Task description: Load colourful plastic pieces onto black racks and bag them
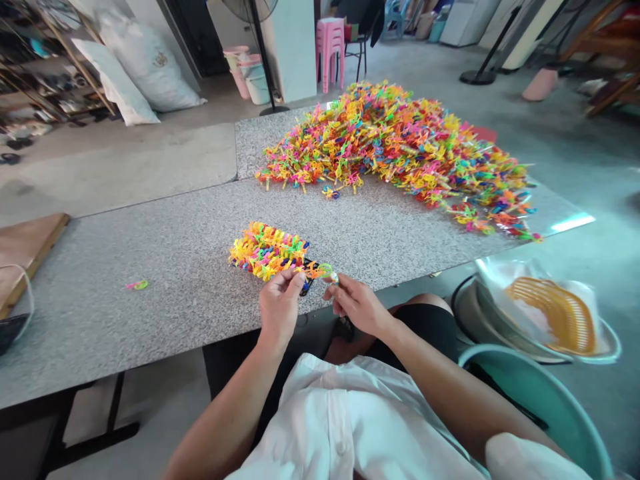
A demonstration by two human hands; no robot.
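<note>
My left hand (281, 303) is closed in a pinch at the near edge of a black holder (309, 288), its thumb and fingers on an orange plastic end. My right hand (357, 303) pinches the pale tip of a small orange-and-green plastic piece (324, 270), which spans the gap between both hands. Against my left fingers lies a dense block of small multicoloured plastic pieces (267, 250), set in rows. The exact shape of the held piece is too small to make out.
A large heap of similar colourful pieces (385, 140) covers the far right of the speckled grey table (165, 247). One loose pink-and-green piece (137, 285) lies to the left, near a wooden board (30, 250). A green tub (540, 387) and a yellow basket (555, 310) stand at my right.
</note>
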